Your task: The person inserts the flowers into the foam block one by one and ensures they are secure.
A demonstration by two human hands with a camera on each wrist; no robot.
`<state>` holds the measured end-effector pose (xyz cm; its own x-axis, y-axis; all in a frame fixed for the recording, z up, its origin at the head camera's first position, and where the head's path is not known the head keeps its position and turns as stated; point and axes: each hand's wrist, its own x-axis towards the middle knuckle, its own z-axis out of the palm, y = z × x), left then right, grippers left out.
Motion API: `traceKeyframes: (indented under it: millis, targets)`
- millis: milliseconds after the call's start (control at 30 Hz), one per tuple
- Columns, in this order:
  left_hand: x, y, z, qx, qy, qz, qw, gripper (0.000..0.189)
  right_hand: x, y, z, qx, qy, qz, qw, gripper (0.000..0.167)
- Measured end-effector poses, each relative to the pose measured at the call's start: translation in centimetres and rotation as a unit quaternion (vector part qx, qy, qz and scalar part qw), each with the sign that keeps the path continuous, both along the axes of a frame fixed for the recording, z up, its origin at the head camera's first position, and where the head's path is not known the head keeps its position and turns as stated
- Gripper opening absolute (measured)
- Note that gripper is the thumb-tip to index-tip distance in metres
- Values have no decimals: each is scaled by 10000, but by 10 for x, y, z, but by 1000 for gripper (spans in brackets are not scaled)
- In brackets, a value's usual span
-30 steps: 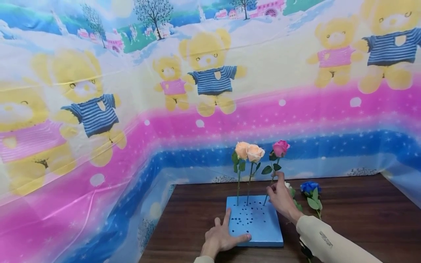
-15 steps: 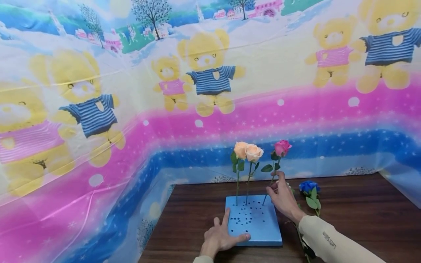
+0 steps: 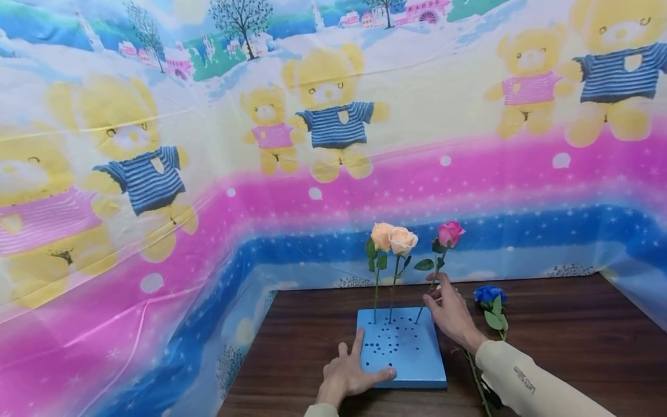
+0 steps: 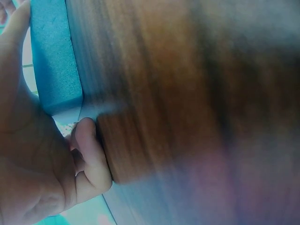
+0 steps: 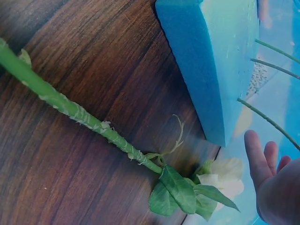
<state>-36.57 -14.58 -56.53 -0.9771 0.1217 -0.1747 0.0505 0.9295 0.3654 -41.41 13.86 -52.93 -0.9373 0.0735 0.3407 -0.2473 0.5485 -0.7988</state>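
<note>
A pink artificial rose leans slightly right, its stem foot in a hole near the far right corner of the light blue foam block. My right hand pinches that stem between thumb and forefinger, above the block. Two peach roses stand upright in holes along the far side. My left hand lies spread at the block's near left corner, thumb on top and forefinger along the left side. In the left wrist view, its other fingers bend beside the foam.
A blue rose lies on the dark wooden table to the right. Beside the block lies a white rose, its long green stem running toward the front under the right forearm. Printed bear cloth hangs behind the table.
The pink rose's head has shifted slightly right, with the right hand still on its stem. My left hand has stayed on the block.
</note>
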Motion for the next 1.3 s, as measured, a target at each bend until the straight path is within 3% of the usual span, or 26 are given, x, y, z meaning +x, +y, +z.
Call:
traceKeyframes:
  millis: [500,933,1300]
  targets:
    - [2,1,1,-4,51,-14,10000,132,7,11,-1,-129,-385,25,9992,51]
    - [2,0,2,86,25,-22,10000,131,13,25,8,-463,-440,260,9976,76]
    - [0,1,-2,70,-21,45,10000,133,20,48,18,-470,-360,248,9979,84]
